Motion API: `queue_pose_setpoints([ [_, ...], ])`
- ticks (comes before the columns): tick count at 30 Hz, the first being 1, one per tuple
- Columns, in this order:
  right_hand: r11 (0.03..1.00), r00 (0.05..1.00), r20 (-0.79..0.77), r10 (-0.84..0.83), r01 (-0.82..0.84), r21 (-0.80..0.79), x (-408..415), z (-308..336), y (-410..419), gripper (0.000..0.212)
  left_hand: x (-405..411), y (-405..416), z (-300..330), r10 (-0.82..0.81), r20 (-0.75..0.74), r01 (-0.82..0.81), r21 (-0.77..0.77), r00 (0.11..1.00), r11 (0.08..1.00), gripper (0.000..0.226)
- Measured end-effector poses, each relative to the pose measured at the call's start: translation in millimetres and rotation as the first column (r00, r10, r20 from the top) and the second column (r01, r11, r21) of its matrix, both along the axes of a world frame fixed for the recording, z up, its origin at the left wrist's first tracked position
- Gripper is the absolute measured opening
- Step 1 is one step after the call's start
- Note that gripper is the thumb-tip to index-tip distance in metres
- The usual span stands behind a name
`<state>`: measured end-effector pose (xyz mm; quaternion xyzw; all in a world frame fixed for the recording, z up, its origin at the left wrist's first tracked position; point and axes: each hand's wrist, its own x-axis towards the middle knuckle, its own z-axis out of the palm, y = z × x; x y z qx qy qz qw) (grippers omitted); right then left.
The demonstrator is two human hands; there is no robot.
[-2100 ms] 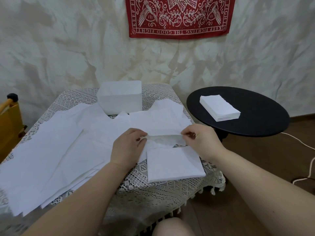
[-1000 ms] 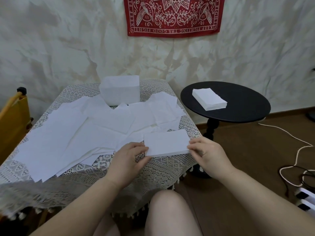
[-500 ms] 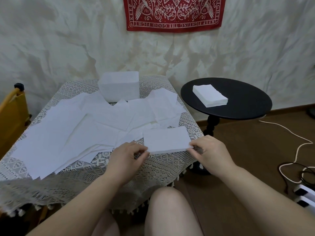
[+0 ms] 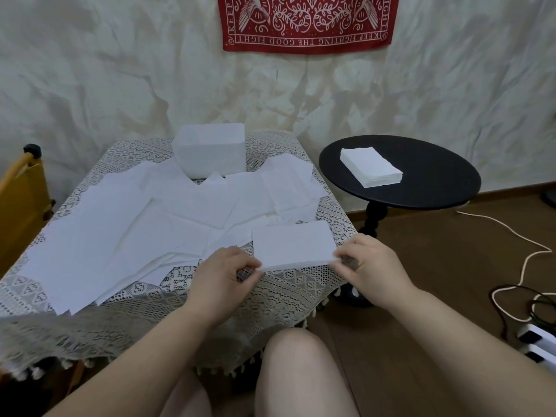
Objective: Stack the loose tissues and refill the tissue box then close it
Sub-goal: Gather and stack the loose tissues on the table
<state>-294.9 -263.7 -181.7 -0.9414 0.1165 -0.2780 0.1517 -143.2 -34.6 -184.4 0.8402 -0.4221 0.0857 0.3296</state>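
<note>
Crinkly white backdrop (image 4: pixel 90 85) with a red bandana (image 4: pixel 307 22) pinned up, and in front of it a small table under a lace tablecloth (image 4: pixel 285 299) that's basically buried in tissue.

So what's changed: a couple of seconds ago both hands were holding a single loose sheet up in the air over the small stack. Now that sheet is down on the pile, and the hands have dropped to its near corners. The left hand (image 4: pixel 221 276) pinches the near left corner of the small stack (image 4: pixel 293 245), the right hand (image 4: pixel 368 266) pinches the near right one, thumbs and fingertips closed on the edge. Looks to me like squaring-up, so one more tissue is filed and the pile is a bit taller.

The stack itself is neat, a flat white rectangle with thin layers showing along the front edge, sitting at the table's near right corner. Still plenty to go though: loose tissues (image 4: pixel 126 236) are spread across most of the cloth, overlapping every which way. The tissue box (image 4: pixel 210 153) stands at the far end, white and plain. A second tidy stack (image 4: pixel 371 167) sits on the round black side table (image 4: pixel 436 182) to the right, well apart from everything.
</note>
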Motion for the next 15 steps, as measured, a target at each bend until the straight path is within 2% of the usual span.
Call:
queue_pose_setpoints([
  [3, 1.000, 1.000, -0.010, 0.017, -0.017, -0.018, -1.5, -1.8, -1.4, 0.023, 0.5, -0.5, -3.7, 0.013, 0.013, -0.013, -0.010, 1.000, 1.000, 0.014],
  [7, 0.995, 0.999, -0.011, 0.030, -0.031, -0.097, -1.3, -0.4, -0.6, 0.018, 0.3, -2.6, -3.4, 0.018, 0.025, -0.019, 0.006, 1.000, 1.000, 0.011],
  [15, 0.997, 0.999, -0.039, 0.024, -0.026, -0.076, -1.6, 2.1, 0.3, 0.018, -0.2, -6.4, 1.0, 0.056, -0.022, -0.056, 0.034, 0.998, 0.998, 0.008],
])
